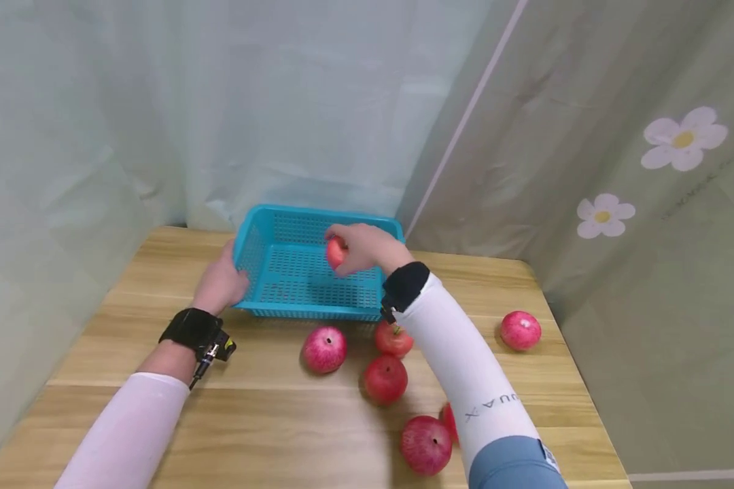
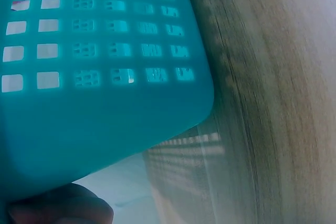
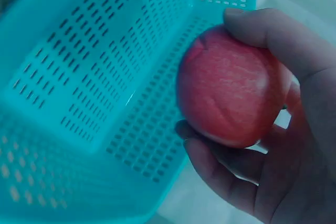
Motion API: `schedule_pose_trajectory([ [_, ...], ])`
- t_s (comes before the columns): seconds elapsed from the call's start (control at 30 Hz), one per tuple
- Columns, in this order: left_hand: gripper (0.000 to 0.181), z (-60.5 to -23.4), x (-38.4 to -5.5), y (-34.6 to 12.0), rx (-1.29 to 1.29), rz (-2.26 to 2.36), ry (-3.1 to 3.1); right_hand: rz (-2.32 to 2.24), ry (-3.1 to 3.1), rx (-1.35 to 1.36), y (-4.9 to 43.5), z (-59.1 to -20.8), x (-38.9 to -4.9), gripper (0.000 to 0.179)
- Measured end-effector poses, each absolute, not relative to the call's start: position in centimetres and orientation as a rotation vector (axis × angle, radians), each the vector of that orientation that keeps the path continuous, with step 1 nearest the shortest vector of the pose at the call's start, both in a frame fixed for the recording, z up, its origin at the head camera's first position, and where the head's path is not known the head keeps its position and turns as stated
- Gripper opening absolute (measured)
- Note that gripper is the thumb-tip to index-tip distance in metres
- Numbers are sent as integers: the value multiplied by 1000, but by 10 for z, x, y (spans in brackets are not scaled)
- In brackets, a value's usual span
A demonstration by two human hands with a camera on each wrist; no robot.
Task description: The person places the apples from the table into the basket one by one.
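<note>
My right hand (image 1: 363, 248) holds a red apple (image 1: 336, 252) above the inside of a blue plastic basket (image 1: 318, 311). In the right wrist view the thumb lies on one side of the apple (image 3: 231, 90) and the curled fingers on the other. At the basket's left end, my left hand (image 1: 220, 278) grips the rim. The left wrist view shows the basket's slotted wall (image 2: 105, 124) close up, with a fingertip (image 2: 68, 208) at its lower edge. No fruit shows on the part of the basket floor in view.
Just in front of the basket lie a pinkish-red fruit (image 1: 324, 350) and two red apples, one (image 1: 394, 338) partly behind the other (image 1: 386, 379). Nearer stands another pinkish-red fruit (image 1: 426, 445). One more (image 1: 520, 331) lies near the wooden table's (image 1: 251, 421) right edge. Curtains hang behind.
</note>
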State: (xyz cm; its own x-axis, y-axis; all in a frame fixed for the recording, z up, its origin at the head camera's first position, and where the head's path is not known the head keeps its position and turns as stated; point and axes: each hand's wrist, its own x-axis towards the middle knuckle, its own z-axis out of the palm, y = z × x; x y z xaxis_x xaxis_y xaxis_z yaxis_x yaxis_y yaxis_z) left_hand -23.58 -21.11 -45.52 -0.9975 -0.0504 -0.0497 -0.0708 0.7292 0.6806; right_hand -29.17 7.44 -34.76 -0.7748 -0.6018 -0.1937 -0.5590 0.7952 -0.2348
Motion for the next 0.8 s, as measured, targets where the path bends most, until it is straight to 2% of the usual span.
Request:
schedule_pose_trajectory([
  [0.13, 69, -454, -234, -214, -83, 1127, 2908, -217, 2713, -822, 52, -355, -298, 69],
  [0.4, 70, -453, -237, -217, -79, 1061, 2953, -212, 2674, -758, 27, -373, -308, 75],
  [0.67, 70, -459, -236, -217, -73, 1016, 2945, -182, 2654, -438, 16, -370, -299, 73],
  [0.8, 69, -461, -233, -214, -73, 1018, 2950, -201, 2660, -367, 10, -372, -299, 75],
])
